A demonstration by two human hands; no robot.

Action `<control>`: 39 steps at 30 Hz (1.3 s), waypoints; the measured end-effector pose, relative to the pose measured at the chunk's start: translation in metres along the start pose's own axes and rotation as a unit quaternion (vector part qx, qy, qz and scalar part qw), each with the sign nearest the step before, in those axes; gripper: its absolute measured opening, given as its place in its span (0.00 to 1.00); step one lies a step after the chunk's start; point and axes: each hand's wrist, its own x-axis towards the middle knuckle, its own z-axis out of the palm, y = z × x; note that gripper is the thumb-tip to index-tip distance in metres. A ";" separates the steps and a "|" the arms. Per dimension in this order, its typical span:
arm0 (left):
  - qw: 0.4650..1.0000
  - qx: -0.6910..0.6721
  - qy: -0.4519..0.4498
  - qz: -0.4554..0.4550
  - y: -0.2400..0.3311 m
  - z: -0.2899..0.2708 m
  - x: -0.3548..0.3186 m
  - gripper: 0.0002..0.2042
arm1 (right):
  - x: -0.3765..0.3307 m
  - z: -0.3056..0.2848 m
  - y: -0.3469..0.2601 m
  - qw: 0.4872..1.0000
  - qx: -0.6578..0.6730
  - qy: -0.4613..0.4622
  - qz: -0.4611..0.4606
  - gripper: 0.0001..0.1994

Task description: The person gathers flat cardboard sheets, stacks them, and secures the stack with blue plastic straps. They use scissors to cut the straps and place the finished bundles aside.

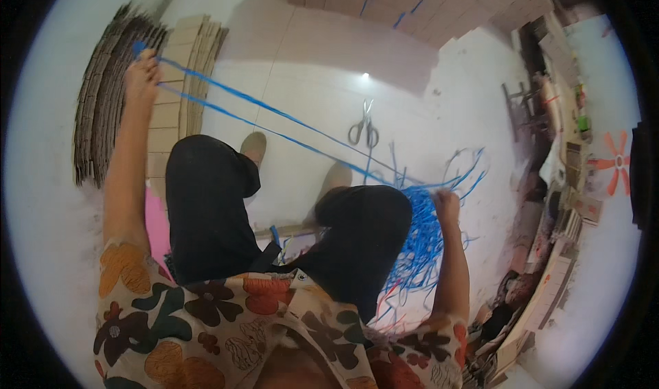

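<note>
A long blue plastic strap (258,103) is stretched in two lengths between my hands. At the upper left, my left hand (143,75) is closed round one end, with a bit of blue poking out above the fist. Lower on the right, my right hand (446,202) closes on the other end, where loose strap tails fan out past the fingers. Beneath and beside that hand lies a tangled heap of blue strapping (420,241), partly hidden by my right knee. A pair of scissors (364,130) lies on the floor ahead of my knees, blades pointing away.
Stacks of flattened cardboard (180,66) stand at the left, under and beside my left arm. A large pile of brown cardboard (412,5) fills the far side. More boxes (559,279) line the right, near an orange-bladed fan (618,161). A dark stool (518,108) stands far right.
</note>
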 end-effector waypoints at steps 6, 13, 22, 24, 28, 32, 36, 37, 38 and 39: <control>0.984 0.123 0.127 -0.017 -0.007 -0.138 0.027 0.08 | 0.120 0.146 -0.097 0.992 0.051 -0.095 -0.068 0.09; 0.939 0.258 0.226 -0.017 -0.041 -0.135 0.031 0.07 | 0.212 0.230 -0.127 0.981 -0.021 -0.180 -0.071 0.29; 0.963 0.208 0.057 -0.159 -0.212 -0.067 0.077 0.04 | 0.145 0.242 0.036 0.963 -0.094 -0.181 0.175 0.39; 0.944 0.258 0.003 -0.204 -0.252 -0.030 0.078 0.06 | 0.138 0.243 0.061 0.959 -0.145 -0.167 0.178 0.33; 0.947 0.260 -0.032 -0.186 -0.288 0.003 0.085 0.07 | 0.163 0.205 0.038 0.969 -0.135 -0.111 0.176 0.24; 0.955 0.249 0.028 -0.161 -0.321 -0.008 0.108 0.06 | 0.192 0.211 0.048 0.972 -0.090 -0.104 0.191 0.20; 0.944 0.270 0.071 -0.178 -0.341 -0.029 0.108 0.04 | 0.215 0.215 0.041 0.960 -0.104 -0.126 0.229 0.22; 0.937 0.288 0.077 -0.183 -0.344 -0.034 0.107 0.04 | 0.217 0.215 0.041 0.959 -0.108 -0.126 0.231 0.22; 0.922 0.326 0.059 -0.199 -0.349 -0.041 0.107 0.06 | 0.219 0.213 0.044 0.959 -0.096 -0.123 0.236 0.23; 0.906 0.364 0.041 -0.213 -0.355 -0.049 0.107 0.10 | 0.221 0.211 0.046 0.960 -0.081 -0.120 0.240 0.23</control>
